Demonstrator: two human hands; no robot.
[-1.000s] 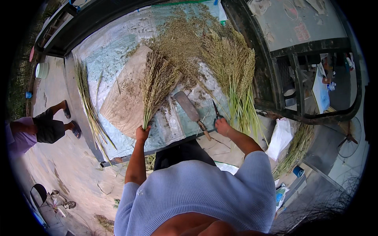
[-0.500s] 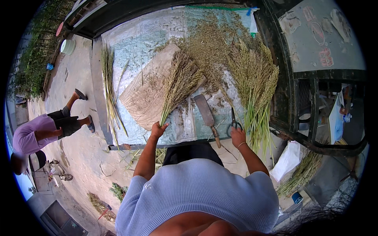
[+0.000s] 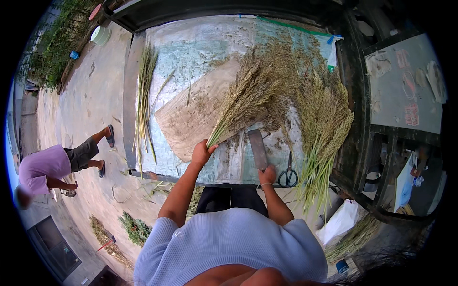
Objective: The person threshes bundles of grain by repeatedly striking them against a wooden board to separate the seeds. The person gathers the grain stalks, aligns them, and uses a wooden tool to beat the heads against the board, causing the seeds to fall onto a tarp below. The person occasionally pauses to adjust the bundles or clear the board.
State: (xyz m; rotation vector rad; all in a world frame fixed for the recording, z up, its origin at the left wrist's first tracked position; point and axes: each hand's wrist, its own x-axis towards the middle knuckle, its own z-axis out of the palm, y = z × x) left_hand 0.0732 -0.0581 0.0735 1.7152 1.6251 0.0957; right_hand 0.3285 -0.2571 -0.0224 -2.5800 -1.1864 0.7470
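Note:
My left hand (image 3: 203, 152) is closed round the cut stems of a bunch of grain stalks (image 3: 248, 93), whose seed heads fan out over a wooden board (image 3: 179, 128). Gripped by its handle in my right hand (image 3: 267, 175) is a cleaver (image 3: 258, 148), its broad blade pointing away from me on the sheet. Black-handled scissors (image 3: 288, 177) lie just right of that hand, untouched. A bigger pile of grain stalks (image 3: 327, 128) rests farther right, stems toward me. Loose seed (image 3: 286, 62) is scattered behind the board.
A pale plastic sheet (image 3: 191, 50) covers the table. Thin stripped stalks (image 3: 144, 105) lie along its left edge. A dark metal frame (image 3: 360, 109) borders the right side. On the left, a person in a purple shirt (image 3: 45, 164) bends over the concrete ground. A white sack (image 3: 339, 221) stands at lower right.
My right hand has left the scissors, which now lie on the table, and has moved left onto the cleaver's handle. My left hand still holds the bunch. The person at left bends lower.

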